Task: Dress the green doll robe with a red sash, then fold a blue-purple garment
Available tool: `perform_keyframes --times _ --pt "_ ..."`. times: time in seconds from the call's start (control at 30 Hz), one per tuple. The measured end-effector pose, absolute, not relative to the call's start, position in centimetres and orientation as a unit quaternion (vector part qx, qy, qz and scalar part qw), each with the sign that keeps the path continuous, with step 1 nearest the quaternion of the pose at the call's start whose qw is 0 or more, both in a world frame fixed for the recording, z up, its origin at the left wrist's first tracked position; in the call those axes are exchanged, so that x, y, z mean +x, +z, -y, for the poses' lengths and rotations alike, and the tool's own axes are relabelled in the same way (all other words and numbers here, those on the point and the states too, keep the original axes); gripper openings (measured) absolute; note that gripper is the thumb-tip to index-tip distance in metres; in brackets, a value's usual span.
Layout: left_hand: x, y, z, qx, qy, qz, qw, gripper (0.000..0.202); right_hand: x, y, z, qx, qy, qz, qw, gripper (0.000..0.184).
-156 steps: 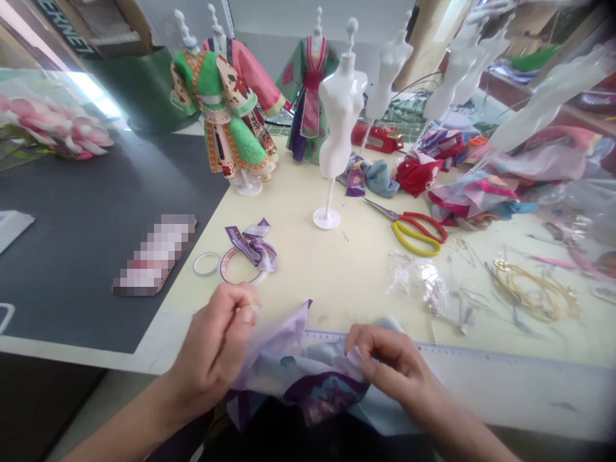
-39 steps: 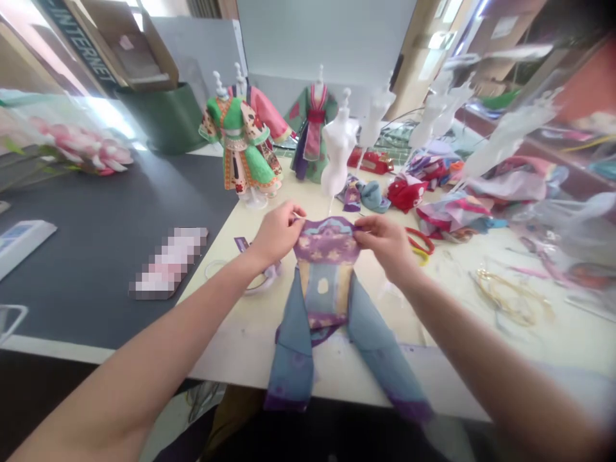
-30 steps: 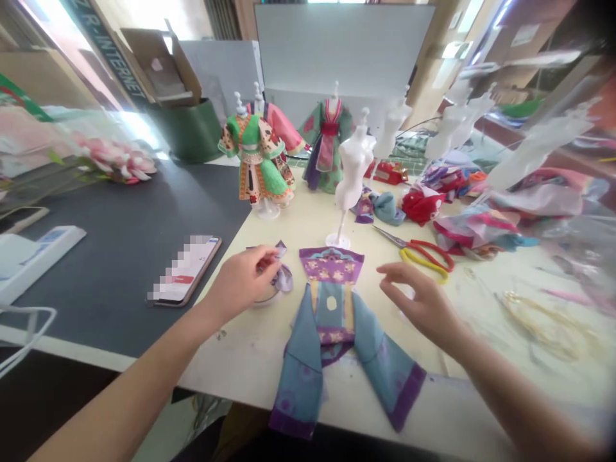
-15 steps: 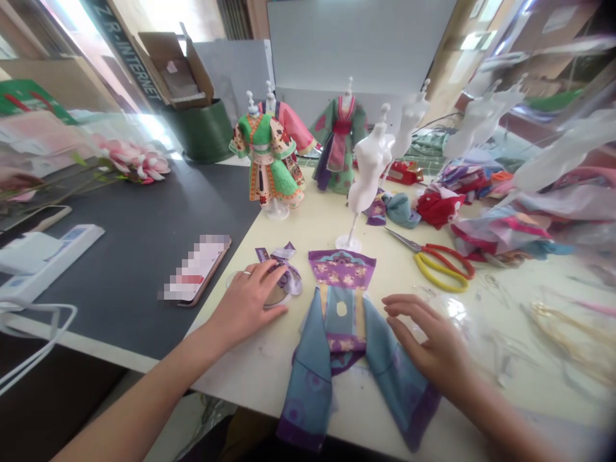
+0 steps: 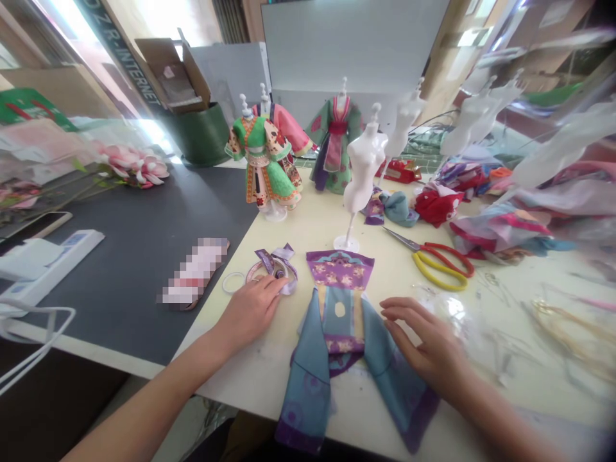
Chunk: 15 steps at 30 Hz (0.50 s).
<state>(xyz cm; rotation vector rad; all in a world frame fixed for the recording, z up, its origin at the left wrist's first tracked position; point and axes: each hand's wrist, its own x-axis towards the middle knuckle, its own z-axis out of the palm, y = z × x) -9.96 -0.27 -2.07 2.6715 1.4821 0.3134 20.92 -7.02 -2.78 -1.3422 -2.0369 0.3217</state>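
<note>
My left hand [image 5: 253,311] is at a roll wound with purple ribbon [image 5: 267,260]. Its fingers are pressed together and bent down over the roll's near side, and the thumb is hidden. A thin white ring [image 5: 233,282] lies just left of the roll. My right hand [image 5: 428,340] hovers open above the right sleeve of a doll-sized blue and purple robe [image 5: 337,314], thumb apart from the fingers. The robe lies flat, its sleeves spread toward me, with a pale oval patch at its middle. A bare white doll mannequin [image 5: 364,167] stands behind it.
Scissors [image 5: 440,260] with red and yellow handles lie right of the robe. Dressed mannequins [image 5: 262,160] stand at the back; heaped fabrics [image 5: 500,224] lie to the right. On the dark tabletop at left are a phone [image 5: 195,273] and a power strip [image 5: 72,260].
My left hand has drawn back toward me and its fingers have come together at the ribbon roll, uncovering the white ring and the roll's far rim. My right hand has barely moved.
</note>
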Motion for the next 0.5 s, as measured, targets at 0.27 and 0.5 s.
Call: perform_keyframes --times 0.27,0.5 --pt "-10.5 -2.3 0.6 0.825 0.18 -0.526 0.101 0.014 20.8 -2.9 7.0 -0.506 0.117 0.784 0.339 0.013" --pt "-10.6 -1.0 -0.6 0.786 0.253 -0.547 0.138 0.013 21.0 -3.1 6.9 -0.509 0.124 0.783 0.335 0.012"
